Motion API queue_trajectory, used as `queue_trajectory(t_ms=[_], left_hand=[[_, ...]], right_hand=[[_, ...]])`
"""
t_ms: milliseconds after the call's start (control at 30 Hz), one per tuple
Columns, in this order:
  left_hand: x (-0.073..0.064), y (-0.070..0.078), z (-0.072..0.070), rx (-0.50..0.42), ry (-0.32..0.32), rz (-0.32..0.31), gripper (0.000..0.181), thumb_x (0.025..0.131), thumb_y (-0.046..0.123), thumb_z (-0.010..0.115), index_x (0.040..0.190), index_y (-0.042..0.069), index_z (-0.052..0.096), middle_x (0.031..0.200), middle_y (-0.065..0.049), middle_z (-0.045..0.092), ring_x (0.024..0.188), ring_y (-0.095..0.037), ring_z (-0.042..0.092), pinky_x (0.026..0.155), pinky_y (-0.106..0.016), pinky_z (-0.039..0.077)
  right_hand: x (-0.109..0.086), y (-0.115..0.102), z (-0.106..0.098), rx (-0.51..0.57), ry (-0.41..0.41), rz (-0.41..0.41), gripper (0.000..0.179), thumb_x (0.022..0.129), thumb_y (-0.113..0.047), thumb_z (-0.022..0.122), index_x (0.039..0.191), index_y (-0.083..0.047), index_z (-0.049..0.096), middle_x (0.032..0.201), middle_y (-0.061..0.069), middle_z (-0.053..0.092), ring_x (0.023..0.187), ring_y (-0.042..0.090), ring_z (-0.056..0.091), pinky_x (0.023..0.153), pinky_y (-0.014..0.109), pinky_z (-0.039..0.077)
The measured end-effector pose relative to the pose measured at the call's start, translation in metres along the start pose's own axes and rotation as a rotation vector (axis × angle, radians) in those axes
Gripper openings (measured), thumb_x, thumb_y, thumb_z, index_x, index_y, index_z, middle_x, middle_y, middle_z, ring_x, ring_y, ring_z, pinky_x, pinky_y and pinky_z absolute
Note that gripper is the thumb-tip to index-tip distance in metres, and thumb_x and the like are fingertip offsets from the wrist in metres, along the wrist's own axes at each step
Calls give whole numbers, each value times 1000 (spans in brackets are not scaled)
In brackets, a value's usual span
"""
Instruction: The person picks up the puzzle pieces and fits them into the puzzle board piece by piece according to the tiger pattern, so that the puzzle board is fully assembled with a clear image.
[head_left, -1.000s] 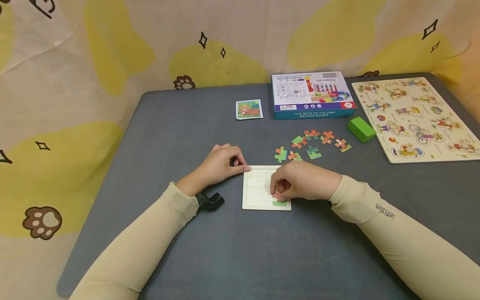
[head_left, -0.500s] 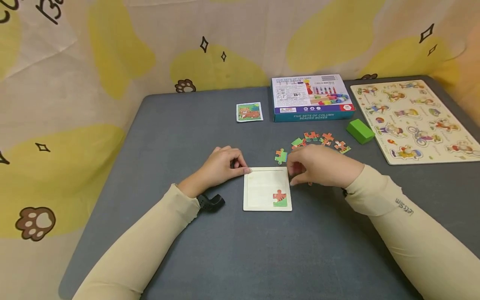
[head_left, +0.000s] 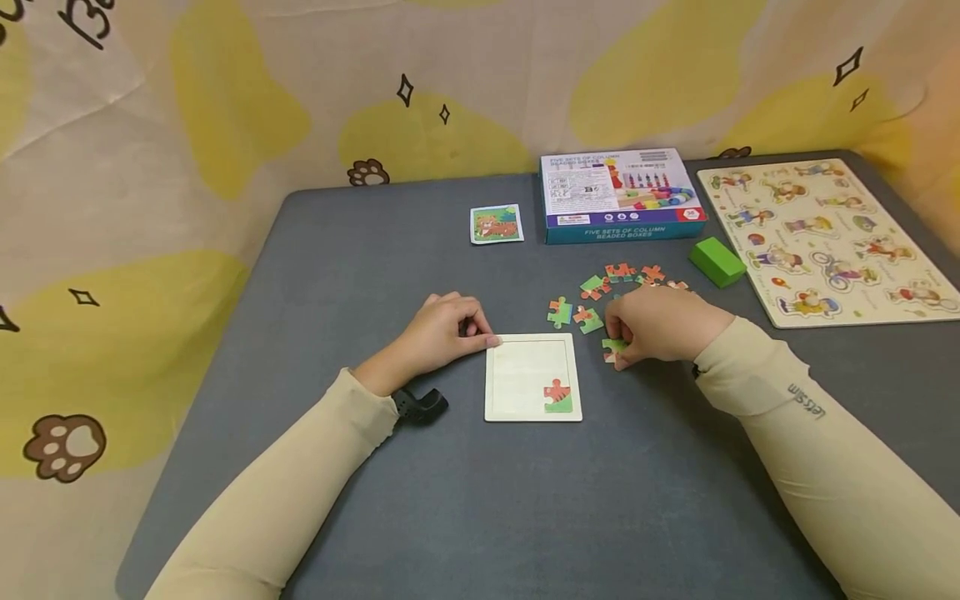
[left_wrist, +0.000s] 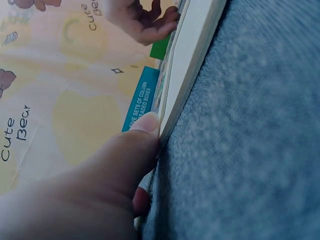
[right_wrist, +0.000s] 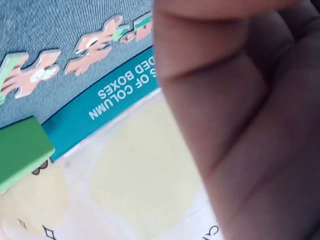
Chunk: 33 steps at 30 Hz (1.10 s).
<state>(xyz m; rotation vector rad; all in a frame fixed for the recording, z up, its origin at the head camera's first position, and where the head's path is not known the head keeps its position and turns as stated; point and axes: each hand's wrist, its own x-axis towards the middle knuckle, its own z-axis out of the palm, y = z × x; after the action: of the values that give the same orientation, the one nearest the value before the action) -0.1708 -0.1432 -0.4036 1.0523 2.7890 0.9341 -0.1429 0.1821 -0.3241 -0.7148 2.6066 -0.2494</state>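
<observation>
In the head view, a pale square puzzle tray (head_left: 525, 367) lies flat on the table. One orange and green jigsaw piece (head_left: 557, 397) sits in its lower right corner. My left hand (head_left: 448, 325) holds the tray's upper left corner, its thumb (left_wrist: 145, 125) on the edge in the left wrist view. To the right of the tray, my right hand (head_left: 663, 323) pinches a green jigsaw piece (head_left: 612, 348) between thumb and fingertips. Several loose jigsaw pieces (head_left: 558, 312) lie beyond the tray, some partly covered by the right hand.
A tiger picture card (head_left: 497, 224) lies farther back. A bead-set box (head_left: 622, 196) stands at the rear, with a green block (head_left: 717, 262) in front of its right end. At the right is a large picture board (head_left: 832, 242). A patterned cloth (head_left: 450, 50) hangs behind the table.
My right hand has let go of the orange and green piece in the tray, moved right, and pinches a green piece beside it. The left hand stays at the tray's corner.
</observation>
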Motion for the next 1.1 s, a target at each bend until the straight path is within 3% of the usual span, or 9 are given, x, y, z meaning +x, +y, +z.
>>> queue_trajectory(t_ms=[333, 533, 733, 900, 1100], left_hand=[[1, -4, -1, 5, -1, 8, 16, 92, 31, 84, 84, 23, 73, 75, 13, 55, 74, -11, 46, 78, -37, 30], [-1, -4, -3, -2, -1, 8, 16, 92, 31, 84, 84, 23, 73, 74, 12, 55, 74, -11, 46, 77, -37, 30], [-2, -4, -3, 6, -14, -5, 15, 93, 32, 84, 85, 23, 74, 75, 12, 55, 74, -11, 46, 78, -37, 30], [-3, -3, -3, 19, -11, 3, 16, 92, 32, 84, 84, 24, 74, 74, 12, 54, 75, -11, 47, 79, -37, 31], [0, -1, -3, 14, -3, 17, 17, 92, 33, 84, 84, 23, 73, 73, 12, 53, 75, -11, 47, 79, -36, 32]], right_hand=[[1, -3, -1, 120, 2, -126, 33, 85, -18, 89, 85, -16, 57, 73, -1, 52, 69, 15, 52, 63, 34, 41], [3, -11, -2, 198, 47, -262, 19, 94, 0, 77, 98, -18, 70, 82, -4, 59, 76, 14, 56, 66, 33, 48], [9, -32, 8, 206, 175, -325, 24, 92, -1, 80, 113, -12, 78, 101, -3, 70, 90, 16, 62, 77, 36, 54], [12, -56, 21, 265, 240, -344, 19, 88, -3, 85, 103, -12, 77, 90, -7, 71, 78, 10, 61, 71, 32, 53], [12, -72, 35, 316, 218, -445, 15, 89, 0, 82, 101, -10, 81, 88, -8, 71, 75, 5, 59, 69, 28, 53]])
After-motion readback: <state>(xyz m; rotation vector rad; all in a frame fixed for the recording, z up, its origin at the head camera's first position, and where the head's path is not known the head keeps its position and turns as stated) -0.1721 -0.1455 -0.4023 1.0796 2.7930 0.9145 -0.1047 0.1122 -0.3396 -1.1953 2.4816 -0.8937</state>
